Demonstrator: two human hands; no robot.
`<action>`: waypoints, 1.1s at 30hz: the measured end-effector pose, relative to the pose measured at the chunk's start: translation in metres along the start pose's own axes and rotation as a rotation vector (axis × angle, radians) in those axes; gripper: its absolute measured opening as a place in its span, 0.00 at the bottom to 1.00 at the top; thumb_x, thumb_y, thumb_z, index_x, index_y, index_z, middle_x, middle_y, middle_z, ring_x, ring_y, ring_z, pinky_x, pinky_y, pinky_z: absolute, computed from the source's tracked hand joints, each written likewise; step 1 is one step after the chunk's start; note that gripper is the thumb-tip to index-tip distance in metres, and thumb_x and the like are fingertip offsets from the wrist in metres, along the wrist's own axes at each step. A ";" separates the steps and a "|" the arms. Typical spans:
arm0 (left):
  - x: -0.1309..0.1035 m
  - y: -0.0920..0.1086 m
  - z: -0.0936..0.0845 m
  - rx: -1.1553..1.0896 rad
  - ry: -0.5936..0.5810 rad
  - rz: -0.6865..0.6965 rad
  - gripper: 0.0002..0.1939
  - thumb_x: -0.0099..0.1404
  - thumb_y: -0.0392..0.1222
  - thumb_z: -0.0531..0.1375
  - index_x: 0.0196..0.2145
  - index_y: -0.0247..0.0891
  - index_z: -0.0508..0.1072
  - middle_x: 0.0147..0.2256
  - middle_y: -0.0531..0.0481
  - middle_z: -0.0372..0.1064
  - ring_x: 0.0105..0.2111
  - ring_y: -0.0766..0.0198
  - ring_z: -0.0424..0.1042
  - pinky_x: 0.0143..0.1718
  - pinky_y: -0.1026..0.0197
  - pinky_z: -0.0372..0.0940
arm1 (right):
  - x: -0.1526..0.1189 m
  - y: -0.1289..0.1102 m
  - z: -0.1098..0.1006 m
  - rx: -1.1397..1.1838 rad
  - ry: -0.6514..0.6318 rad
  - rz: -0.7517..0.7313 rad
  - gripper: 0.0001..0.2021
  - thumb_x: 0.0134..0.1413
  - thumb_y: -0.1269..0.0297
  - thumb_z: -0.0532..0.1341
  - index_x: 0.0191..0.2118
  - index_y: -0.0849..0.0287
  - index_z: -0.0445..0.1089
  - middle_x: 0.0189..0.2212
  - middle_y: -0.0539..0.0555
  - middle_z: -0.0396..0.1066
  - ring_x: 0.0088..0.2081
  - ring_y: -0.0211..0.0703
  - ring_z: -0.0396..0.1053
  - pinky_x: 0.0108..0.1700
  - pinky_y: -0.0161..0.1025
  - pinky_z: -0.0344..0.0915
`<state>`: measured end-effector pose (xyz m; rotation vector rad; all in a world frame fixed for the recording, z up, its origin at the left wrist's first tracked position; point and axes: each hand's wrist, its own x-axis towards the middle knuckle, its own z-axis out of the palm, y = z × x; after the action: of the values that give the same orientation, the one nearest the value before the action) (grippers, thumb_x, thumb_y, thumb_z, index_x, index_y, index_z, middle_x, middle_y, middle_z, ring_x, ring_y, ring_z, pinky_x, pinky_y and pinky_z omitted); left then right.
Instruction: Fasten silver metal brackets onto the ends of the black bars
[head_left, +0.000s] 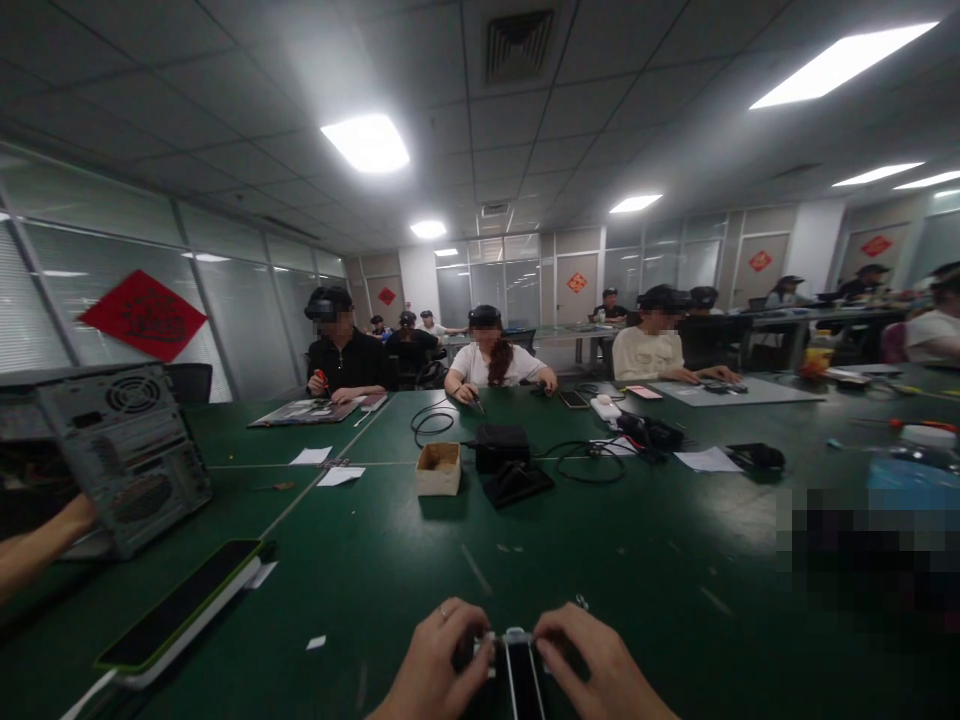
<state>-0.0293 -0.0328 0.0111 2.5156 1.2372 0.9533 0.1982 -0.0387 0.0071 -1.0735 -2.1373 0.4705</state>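
Narrow dark-faced device (525,680) on the near side of the green bench (360,560), near end out of view, long axis running away toward the far edge

Lies between the two hands, neither clearly nearer: left hand (442,655) at its left, right hand (589,655) with fingertips by its right far corner

Both bent inward, knuckles up; left thumb and fingers narrowly spaced around a small pale piece (487,650), cannot tell if pinched; right-hand hold also unclear

Beyond, mid-bench: small open box (438,482), black block (501,448)
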 end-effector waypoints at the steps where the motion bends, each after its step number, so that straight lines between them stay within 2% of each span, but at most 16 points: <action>1: 0.001 0.000 -0.002 -0.001 -0.012 -0.032 0.06 0.64 0.37 0.53 0.35 0.37 0.69 0.31 0.49 0.69 0.30 0.65 0.68 0.31 0.66 0.63 | 0.000 -0.001 -0.003 -0.017 -0.004 0.016 0.09 0.60 0.67 0.52 0.36 0.59 0.69 0.32 0.54 0.71 0.34 0.41 0.69 0.37 0.35 0.65; 5: 0.004 -0.001 -0.006 0.002 -0.074 -0.146 0.08 0.65 0.39 0.53 0.33 0.37 0.71 0.31 0.49 0.69 0.31 0.63 0.68 0.33 0.63 0.62 | 0.000 0.000 -0.011 -0.089 -0.010 0.058 0.09 0.60 0.68 0.51 0.36 0.60 0.69 0.33 0.55 0.71 0.36 0.44 0.69 0.38 0.39 0.65; 8: 0.005 -0.001 -0.007 -0.013 -0.124 -0.172 0.09 0.65 0.41 0.53 0.32 0.37 0.71 0.31 0.48 0.69 0.31 0.63 0.67 0.34 0.63 0.62 | -0.001 0.002 -0.013 -0.129 -0.012 0.069 0.08 0.60 0.68 0.52 0.36 0.59 0.69 0.33 0.55 0.70 0.36 0.44 0.68 0.39 0.40 0.64; 19: 0.005 -0.003 -0.007 -0.050 -0.229 -0.119 0.08 0.66 0.41 0.55 0.36 0.37 0.73 0.35 0.49 0.69 0.35 0.62 0.68 0.38 0.61 0.62 | -0.002 -0.001 -0.014 -0.193 -0.130 0.084 0.07 0.59 0.68 0.54 0.36 0.60 0.69 0.34 0.56 0.69 0.36 0.45 0.66 0.37 0.42 0.64; 33: 0.004 -0.013 0.001 -0.085 -0.242 -0.110 0.09 0.68 0.42 0.55 0.39 0.39 0.74 0.35 0.50 0.70 0.34 0.63 0.68 0.39 0.61 0.62 | -0.001 0.003 -0.010 -0.187 -0.127 0.128 0.05 0.59 0.69 0.56 0.36 0.60 0.69 0.33 0.54 0.68 0.36 0.43 0.64 0.37 0.41 0.63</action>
<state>-0.0353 -0.0212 0.0069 2.3852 1.2172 0.6398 0.2078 -0.0374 0.0121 -1.3223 -2.2679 0.4144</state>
